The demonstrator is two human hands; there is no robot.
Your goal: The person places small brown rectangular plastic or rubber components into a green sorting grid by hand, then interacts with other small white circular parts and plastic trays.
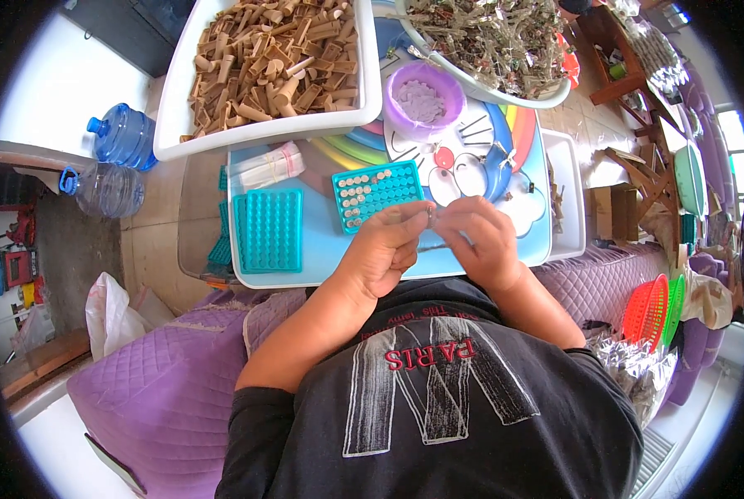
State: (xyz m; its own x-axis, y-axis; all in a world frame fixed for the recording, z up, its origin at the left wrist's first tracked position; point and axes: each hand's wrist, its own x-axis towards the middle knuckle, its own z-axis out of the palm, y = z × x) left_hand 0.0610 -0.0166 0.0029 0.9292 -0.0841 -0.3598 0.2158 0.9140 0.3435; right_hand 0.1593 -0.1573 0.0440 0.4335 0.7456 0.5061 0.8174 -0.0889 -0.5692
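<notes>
My left hand [380,254] and my right hand [484,245] meet above the near edge of a low, cartoon-printed table [339,270]. Thumbs and fingertips of both pinch together around a tiny greyish piece [431,216], too small to name. Just beyond my left hand lies a teal tray with rows of pockets [405,193]. Small round whitish pieces fill several of its pockets, mostly on the left side and the far row. A stack of similar teal trays [269,230], with bare pockets on top, lies further left. Beyond my hands stands a purple bowl [391,93] of small pale pieces.
A white bin [370,58] heaped with tan parts stands far left. At the far right, a pale basin [547,100] holds clear-wrapped items. Clear plastic bags [268,166] lie behind the stacked trays. Another white bin [567,191] stands beside the table's right edge.
</notes>
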